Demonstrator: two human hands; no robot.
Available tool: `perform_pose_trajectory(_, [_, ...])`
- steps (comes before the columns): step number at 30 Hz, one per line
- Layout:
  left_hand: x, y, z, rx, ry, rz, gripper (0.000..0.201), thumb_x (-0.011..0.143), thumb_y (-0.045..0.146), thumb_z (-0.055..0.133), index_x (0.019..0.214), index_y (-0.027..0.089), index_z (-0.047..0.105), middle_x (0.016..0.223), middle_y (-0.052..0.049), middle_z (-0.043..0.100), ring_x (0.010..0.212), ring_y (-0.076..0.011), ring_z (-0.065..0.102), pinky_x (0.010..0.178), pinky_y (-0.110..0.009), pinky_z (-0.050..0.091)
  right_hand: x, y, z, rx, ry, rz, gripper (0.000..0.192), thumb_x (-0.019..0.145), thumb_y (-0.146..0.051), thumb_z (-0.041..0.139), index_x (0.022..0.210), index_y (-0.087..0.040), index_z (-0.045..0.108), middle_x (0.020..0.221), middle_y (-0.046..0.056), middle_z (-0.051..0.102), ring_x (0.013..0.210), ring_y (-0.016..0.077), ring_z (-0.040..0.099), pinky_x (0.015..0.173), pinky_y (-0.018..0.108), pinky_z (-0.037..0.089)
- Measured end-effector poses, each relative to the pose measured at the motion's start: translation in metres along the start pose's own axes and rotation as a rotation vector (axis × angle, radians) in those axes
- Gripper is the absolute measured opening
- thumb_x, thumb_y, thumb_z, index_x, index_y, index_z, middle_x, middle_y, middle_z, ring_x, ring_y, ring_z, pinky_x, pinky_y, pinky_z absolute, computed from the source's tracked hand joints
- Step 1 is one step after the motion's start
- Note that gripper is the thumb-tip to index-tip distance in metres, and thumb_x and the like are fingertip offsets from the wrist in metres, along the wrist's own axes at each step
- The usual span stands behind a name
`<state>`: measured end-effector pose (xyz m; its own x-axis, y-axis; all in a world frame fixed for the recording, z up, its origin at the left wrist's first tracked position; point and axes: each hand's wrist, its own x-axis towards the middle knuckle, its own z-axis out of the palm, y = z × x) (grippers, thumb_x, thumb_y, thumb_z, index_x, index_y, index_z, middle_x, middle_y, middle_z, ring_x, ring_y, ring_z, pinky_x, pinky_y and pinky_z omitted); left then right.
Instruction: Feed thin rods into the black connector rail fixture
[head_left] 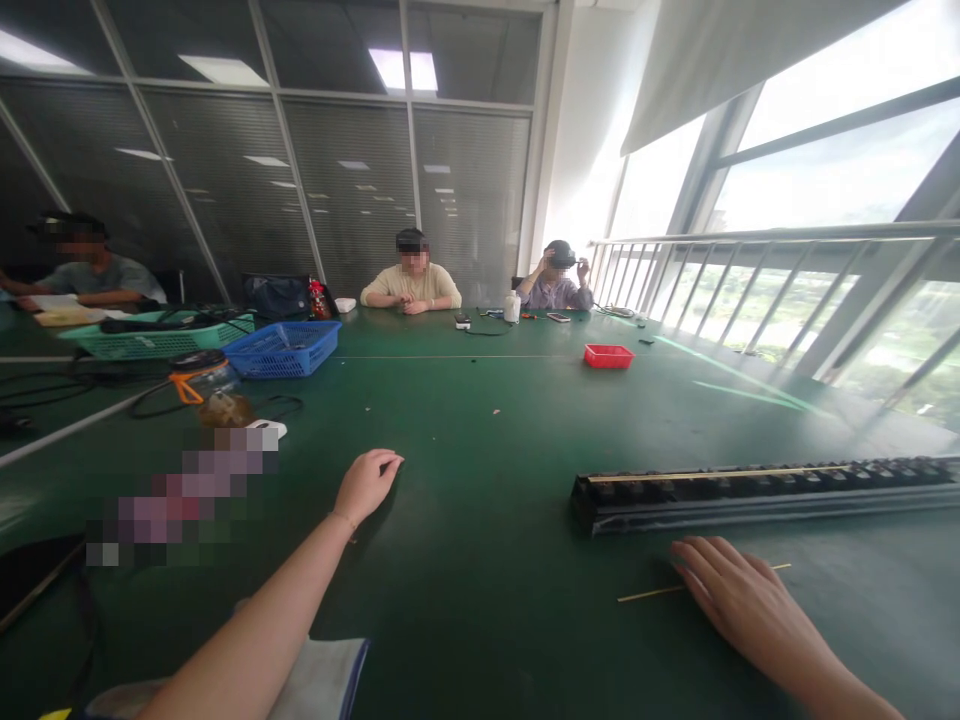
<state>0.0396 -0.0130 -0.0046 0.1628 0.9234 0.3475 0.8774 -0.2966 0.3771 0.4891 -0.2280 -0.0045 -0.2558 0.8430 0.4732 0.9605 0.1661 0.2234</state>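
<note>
My left hand (pixel 367 486) is over the green table left of centre. Its fingers are bent and pressed together at the tips; anything between them is hidden. My right hand (pixel 739 595), at the lower right, has its fingers closed over a thin yellowish stick (pixel 646 595). Both ends of the stick show on either side of the hand; the thumb is hidden underneath. Just beyond that hand lies a long black rail-like holder (pixel 697 515) with a row of dark parts along its top. Another thin yellowish strip (pixel 675 476) lies lengthwise on it.
A red tray (pixel 608 357) stands farther off. To the left are a blue basket (pixel 289 350), a green basket (pixel 165 342), a jar with an orange strap (pixel 221 395), cables and a blurred object. Three people sit across the table (pixel 480 560). A railing (pixel 750 240) runs along the right.
</note>
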Motion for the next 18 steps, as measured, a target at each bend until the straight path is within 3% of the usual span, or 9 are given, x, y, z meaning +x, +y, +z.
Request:
perform_pose_trajectory(5, [0.001, 0.000, 0.000, -0.006, -0.009, 0.011, 0.033, 0.081, 0.037, 0.039, 0.087, 0.022, 0.068, 0.101, -0.003, 0.064, 0.095, -0.0193, 0.055, 0.085, -0.031, 0.042, -0.007, 0.025, -0.008, 0.025, -0.045, -0.157, 0.027, 0.081, -0.026, 0.039, 0.101, -0.024, 0.057, 0.089, 0.002, 0.065, 0.075, 0.0144, 0.061, 0.065, 0.027, 0.046])
perform_pose_trajectory(9, [0.001, 0.001, 0.001, -0.004, -0.004, 0.012, 0.032, 0.080, 0.037, 0.039, 0.087, 0.023, 0.068, 0.103, -0.003, 0.063, 0.095, -0.0196, 0.055, 0.085, -0.031, 0.042, -0.011, 0.031, -0.002, 0.014, -0.026, -0.260, 0.035, 0.075, -0.009, 0.035, 0.093, -0.024, 0.060, 0.083, 0.001, 0.067, 0.069, 0.0131, 0.062, 0.064, 0.025, 0.047])
perform_pose_trajectory(14, [0.000, 0.001, 0.000, -0.018, -0.010, 0.026, 0.033, 0.081, 0.036, 0.039, 0.087, 0.022, 0.068, 0.103, -0.003, 0.063, 0.095, -0.0191, 0.055, 0.085, -0.031, 0.042, -0.006, 0.033, 0.010, 0.022, -0.015, -0.221, 0.039, 0.073, -0.008, 0.032, 0.096, -0.022, 0.060, 0.089, 0.003, 0.066, 0.073, 0.0141, 0.062, 0.065, 0.025, 0.049])
perform_pose_trajectory(18, [0.000, 0.001, 0.000, -0.024, -0.013, 0.020, 0.032, 0.080, 0.036, 0.039, 0.087, 0.022, 0.068, 0.102, -0.003, 0.063, 0.095, -0.0196, 0.055, 0.086, -0.032, 0.042, 0.006, 0.035, 0.003, -0.018, 0.051, -0.154, 0.033, 0.080, -0.017, 0.032, 0.102, -0.021, 0.057, 0.095, 0.005, 0.064, 0.079, 0.0157, 0.061, 0.065, 0.026, 0.047])
